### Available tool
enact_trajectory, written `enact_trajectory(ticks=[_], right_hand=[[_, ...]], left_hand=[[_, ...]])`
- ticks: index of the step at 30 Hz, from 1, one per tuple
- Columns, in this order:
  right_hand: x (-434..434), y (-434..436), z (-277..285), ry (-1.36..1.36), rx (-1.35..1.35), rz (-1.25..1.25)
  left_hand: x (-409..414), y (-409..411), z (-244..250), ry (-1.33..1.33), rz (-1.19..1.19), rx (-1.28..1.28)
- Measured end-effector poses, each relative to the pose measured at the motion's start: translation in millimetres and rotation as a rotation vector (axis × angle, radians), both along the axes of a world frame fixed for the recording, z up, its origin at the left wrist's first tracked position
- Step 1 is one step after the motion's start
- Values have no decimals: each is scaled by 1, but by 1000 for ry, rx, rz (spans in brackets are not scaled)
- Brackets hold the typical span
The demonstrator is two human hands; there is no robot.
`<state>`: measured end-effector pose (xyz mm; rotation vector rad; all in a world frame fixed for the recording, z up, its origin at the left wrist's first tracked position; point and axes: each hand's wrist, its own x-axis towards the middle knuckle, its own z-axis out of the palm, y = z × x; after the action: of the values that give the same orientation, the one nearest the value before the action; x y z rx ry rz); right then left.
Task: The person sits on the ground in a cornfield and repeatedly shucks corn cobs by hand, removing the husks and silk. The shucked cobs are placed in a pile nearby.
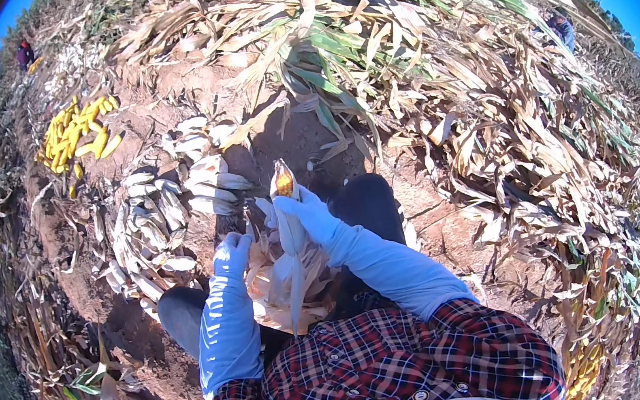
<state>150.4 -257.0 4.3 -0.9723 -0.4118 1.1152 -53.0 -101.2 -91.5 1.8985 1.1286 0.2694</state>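
My right hand (308, 214), in a pale glove and long sleeve cover, grips a partly husked ear of corn (283, 184). Orange-yellow kernels show at its tip, while pale husk still wraps the lower part. A long strip of husk (295, 292) hangs below the ear toward my lap. To the left, my left hand (233, 254) is curled, apart from the ear. Something thin and dark rises by its fingertips, but whether it is held is unclear. Loose husks (269, 274) lie heaped between my knees.
Unhusked ears (153, 214) lie on the soil to the left, with more ears (210, 181) ahead. Beyond is a pile of bare yellow ears (77, 133). Cut corn stalks (501, 137) are heaped ahead and right. People (25, 55) are far left and far right.
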Motion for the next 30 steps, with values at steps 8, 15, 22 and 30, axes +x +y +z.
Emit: enact_trajectory(ticks=[8, 15, 22, 30], right_hand=[[9, -59, 38, 60, 67, -129], [10, -53, -19, -40, -18, -146], [28, -54, -47, -75, -149, -182], [19, -44, -34, 30, -119, -157]], left_hand=[[6, -46, -2, 459, -380, 85], [3, -52, -37, 574, -396, 108], [9, -67, -9, 551, -376, -17], [6, -57, -16, 559, -344, -100]])
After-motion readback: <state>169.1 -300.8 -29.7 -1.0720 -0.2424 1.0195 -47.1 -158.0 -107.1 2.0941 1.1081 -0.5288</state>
